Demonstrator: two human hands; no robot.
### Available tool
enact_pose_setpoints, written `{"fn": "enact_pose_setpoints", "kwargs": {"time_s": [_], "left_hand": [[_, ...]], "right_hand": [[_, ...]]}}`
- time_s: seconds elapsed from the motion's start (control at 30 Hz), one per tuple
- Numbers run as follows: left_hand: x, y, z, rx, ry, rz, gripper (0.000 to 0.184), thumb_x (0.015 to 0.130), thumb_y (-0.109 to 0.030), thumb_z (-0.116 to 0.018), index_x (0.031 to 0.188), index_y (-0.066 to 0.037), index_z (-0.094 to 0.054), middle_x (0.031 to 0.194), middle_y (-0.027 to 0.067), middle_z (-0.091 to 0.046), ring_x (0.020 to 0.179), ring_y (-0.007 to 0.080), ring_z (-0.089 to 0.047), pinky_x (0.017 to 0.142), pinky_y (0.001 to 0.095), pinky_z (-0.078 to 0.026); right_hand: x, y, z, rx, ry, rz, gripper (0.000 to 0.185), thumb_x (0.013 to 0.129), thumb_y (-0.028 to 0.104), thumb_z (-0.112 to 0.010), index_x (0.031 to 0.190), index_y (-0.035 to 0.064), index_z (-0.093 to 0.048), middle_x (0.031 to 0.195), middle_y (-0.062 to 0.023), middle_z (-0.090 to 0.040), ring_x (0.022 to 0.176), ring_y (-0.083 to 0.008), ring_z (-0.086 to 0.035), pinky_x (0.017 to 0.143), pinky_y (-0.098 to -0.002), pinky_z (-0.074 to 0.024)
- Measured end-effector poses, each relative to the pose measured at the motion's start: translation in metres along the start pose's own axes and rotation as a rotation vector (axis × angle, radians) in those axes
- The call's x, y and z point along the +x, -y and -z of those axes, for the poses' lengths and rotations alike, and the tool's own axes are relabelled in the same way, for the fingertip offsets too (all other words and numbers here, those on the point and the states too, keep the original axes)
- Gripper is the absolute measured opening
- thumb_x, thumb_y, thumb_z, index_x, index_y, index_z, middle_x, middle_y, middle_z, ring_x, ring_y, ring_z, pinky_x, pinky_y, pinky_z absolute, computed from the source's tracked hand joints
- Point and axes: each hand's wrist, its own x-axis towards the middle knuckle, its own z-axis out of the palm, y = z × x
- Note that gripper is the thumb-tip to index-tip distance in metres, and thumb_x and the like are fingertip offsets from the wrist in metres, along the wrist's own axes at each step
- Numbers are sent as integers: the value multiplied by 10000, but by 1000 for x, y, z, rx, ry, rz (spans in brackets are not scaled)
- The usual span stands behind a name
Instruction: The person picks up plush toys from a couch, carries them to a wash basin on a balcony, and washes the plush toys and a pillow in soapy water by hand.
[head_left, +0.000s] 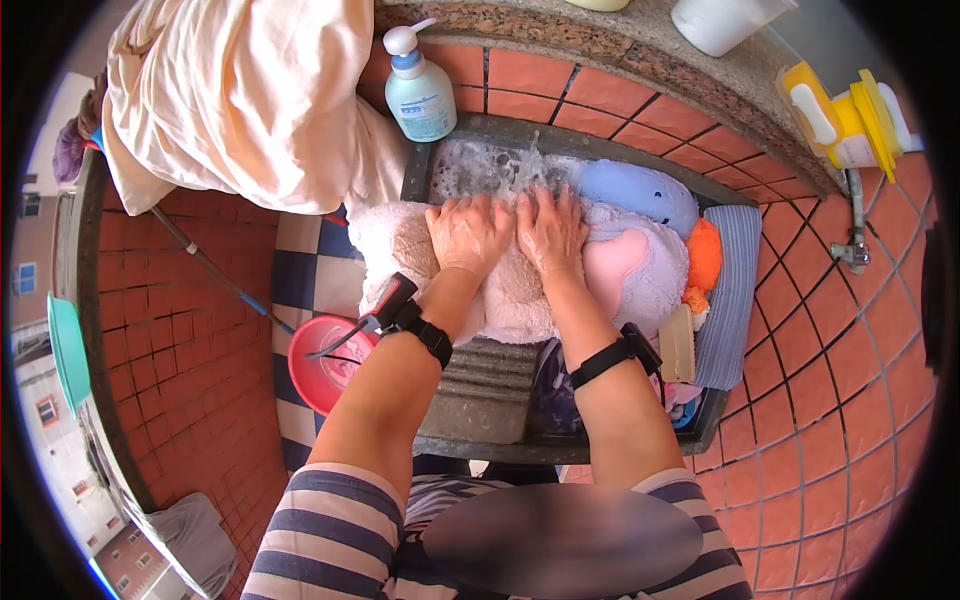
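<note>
A wet, pale pink plush toy [520, 305] with light brown patches lies across a dark stone wash sink [490, 375]. My left hand [468, 235] rests on the plush near its middle, fingers flat and fairly close together. Just beside it, my right hand [550, 235] presses on the same plush with fingers stretched out and slightly apart. Both hands are wet. Past my fingertips, water splashes into sudsy water [470, 170] in the basin. To the right of my right hand sit a blue plush toy [638, 195] and a lilac plush piece with a pink patch [618, 265].
A pump bottle [420, 95] stands on the sink's back left corner. Cream cloth [240, 90] hangs at left above a red basin [325, 365]. On the right are an orange plush piece [703, 255], a folded striped cloth [728, 300] and a beige block [678, 345].
</note>
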Motion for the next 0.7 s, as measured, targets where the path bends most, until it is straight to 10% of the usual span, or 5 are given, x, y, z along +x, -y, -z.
{"fn": "enact_pose_setpoints", "kwargs": {"time_s": [0.07, 0.23, 0.33, 0.5, 0.7], "left_hand": [[-42, 2, 37, -219, 21, -57, 257, 828, -324, -523, 835, -82, -608, 767, 109, -644, 757, 309, -576, 737, 441, -367], [-167, -5, 134, -470, 155, -11, 453, 776, -373, -578, 1069, -32, -629, 696, 74, -604, 662, 253, -557, 723, 411, -343], [-170, 16, 71, -392, 13, -174, 467, 777, -345, -552, 1091, -9, -637, 680, 79, -599, 616, 251, -560, 685, 407, -356], [3, -9, -2, 25, 97, 209, 239, 856, -258, -483, 794, -117, -666, 597, 117, -614, 594, 312, -606, 677, 420, -371], [-127, -10, 116, -369, 58, -86, 102, 715, -157, -635, 803, -110, -658, 708, 34, -613, 625, 214, -524, 655, 378, -317]], "right_hand": [[-11, -8, 58, 593, 617, -133, 366, 903, 435, -529, 985, 89, -615, 1065, -145, -630, 1062, -354, -550, 870, -468, -410], [-103, 5, 177, 591, 368, 73, 395, 787, 446, -673, 687, 86, -547, 1187, -209, -543, 1131, -400, -482, 944, -500, -318], [-125, 2, 115, 596, 173, 158, 297, 768, 334, -656, 654, 91, -529, 1098, -176, -564, 1050, -374, -501, 930, -496, -311], [12, 6, 4, 285, 293, -351, 294, 870, 390, -586, 847, 98, -612, 832, -94, -639, 893, -322, -550, 821, -461, -364], [-88, 2, 138, 554, 290, 88, 391, 765, 441, -679, 944, 96, -640, 972, -93, -526, 1028, -315, -461, 917, -477, -295]]}}
